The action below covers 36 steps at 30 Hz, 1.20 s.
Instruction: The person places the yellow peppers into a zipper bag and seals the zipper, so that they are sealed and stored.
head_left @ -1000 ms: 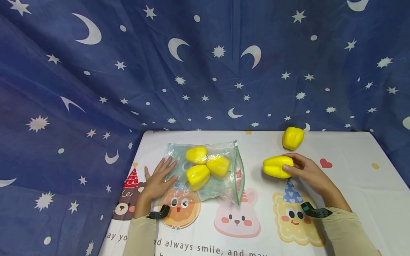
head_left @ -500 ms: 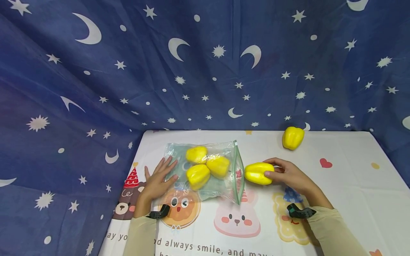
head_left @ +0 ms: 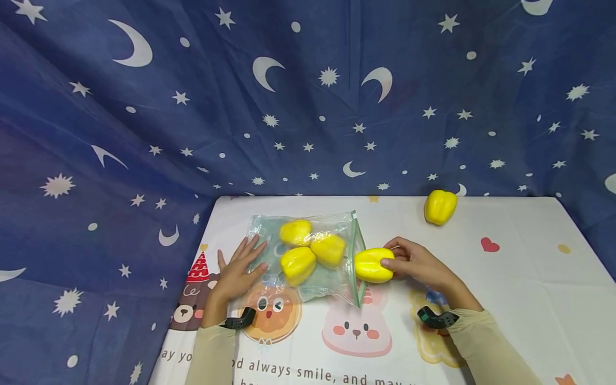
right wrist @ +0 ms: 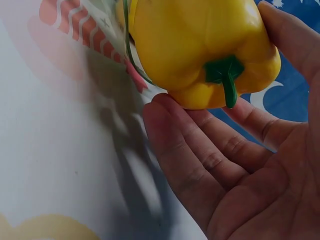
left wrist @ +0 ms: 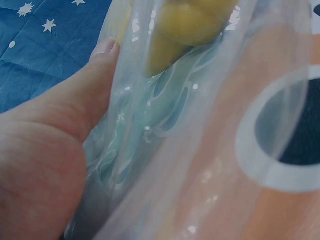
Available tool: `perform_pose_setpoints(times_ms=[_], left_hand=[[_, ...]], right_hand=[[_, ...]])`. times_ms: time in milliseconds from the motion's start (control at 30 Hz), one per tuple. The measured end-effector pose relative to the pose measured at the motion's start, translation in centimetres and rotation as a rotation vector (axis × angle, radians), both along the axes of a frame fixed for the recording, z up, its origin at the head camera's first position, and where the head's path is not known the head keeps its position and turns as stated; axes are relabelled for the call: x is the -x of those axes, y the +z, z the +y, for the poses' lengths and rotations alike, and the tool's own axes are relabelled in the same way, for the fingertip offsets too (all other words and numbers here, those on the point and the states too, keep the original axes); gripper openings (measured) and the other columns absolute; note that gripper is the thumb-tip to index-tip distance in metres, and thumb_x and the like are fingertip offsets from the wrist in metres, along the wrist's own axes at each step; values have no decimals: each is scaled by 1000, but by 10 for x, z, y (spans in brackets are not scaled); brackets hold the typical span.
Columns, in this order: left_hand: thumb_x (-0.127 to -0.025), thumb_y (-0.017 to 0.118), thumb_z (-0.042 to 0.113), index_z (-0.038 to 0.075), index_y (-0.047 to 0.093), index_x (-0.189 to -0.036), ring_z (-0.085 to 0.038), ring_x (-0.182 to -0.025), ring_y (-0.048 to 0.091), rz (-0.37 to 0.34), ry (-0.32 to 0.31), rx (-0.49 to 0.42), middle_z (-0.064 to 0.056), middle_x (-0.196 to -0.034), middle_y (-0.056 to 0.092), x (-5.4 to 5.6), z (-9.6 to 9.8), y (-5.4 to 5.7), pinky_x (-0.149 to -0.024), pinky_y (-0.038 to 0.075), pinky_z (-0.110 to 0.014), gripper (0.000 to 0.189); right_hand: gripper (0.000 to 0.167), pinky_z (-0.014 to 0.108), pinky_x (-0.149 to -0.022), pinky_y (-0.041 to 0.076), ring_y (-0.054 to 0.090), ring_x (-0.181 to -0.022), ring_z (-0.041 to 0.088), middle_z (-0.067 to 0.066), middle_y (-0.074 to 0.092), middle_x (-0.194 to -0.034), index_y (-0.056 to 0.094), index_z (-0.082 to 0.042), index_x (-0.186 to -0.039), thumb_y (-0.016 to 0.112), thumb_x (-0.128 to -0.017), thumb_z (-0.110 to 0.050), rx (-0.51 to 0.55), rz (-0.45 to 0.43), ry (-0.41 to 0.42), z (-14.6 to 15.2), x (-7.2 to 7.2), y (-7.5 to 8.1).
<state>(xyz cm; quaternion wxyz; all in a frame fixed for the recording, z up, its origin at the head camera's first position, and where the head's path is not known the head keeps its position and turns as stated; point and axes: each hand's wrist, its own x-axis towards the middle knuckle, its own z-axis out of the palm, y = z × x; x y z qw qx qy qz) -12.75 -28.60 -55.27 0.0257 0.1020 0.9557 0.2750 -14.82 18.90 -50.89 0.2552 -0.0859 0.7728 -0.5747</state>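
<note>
A clear zip bag (head_left: 274,275) with a green zip edge lies on the table, its mouth toward the right. Inside it are three yellow bell peppers (head_left: 298,266). My left hand (head_left: 236,272) rests with spread fingers on the bag's closed left end; in the left wrist view its thumb (left wrist: 75,95) lies against the plastic. My right hand (head_left: 418,262) grips another yellow bell pepper (head_left: 374,265) by its stem end, between thumb and fingers. That pepper's far end overlaps the bag's mouth. Its green stem (right wrist: 227,80) faces my palm in the right wrist view.
One more yellow bell pepper (head_left: 440,207) stands at the table's back edge, right of the bag. The white tablecloth (head_left: 529,299) carries printed cartoon figures and lettering. A blue curtain (head_left: 308,107) with stars and moons hangs behind and to the left.
My right hand has carried its bell pepper leftward, from the right of the bag up to its mouth. The left hand, the bag and the pepper at the back have stayed put.
</note>
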Motion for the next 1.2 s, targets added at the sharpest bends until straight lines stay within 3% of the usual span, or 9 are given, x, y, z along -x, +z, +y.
perform_pose_setpoints(times_ms=[867, 1000, 1200], left_hand=[[-99, 61, 48, 32, 43, -156, -34, -159, 15, 31, 2, 6, -1, -169, 28, 0, 1, -2, -111, -19, -79, 61], [-99, 61, 48, 33, 43, -156, -34, -159, 16, 27, 0, 0, 0, -169, 28, 1, 1, -2, -111, -19, -79, 61], [-99, 61, 49, 33, 43, -155, -34, -159, 15, 19, 1, -10, 0, -169, 29, 1, 1, -1, -110, -19, -78, 61]], right_hand=[[41, 38, -80, 64, 74, -88, 26, 12, 74, -106, 58, -5, -121, 75, -94, -31, 31, 0, 128, -37, -3, -4], [40, 38, -79, 64, 74, -87, 24, 12, 75, -105, 58, -4, -120, 75, -94, -29, 48, 27, 124, -40, -3, -6], [43, 35, -80, 63, 73, -87, 21, 11, 75, -104, 59, -6, -120, 78, -91, -32, -14, 92, 63, -41, -2, -7]])
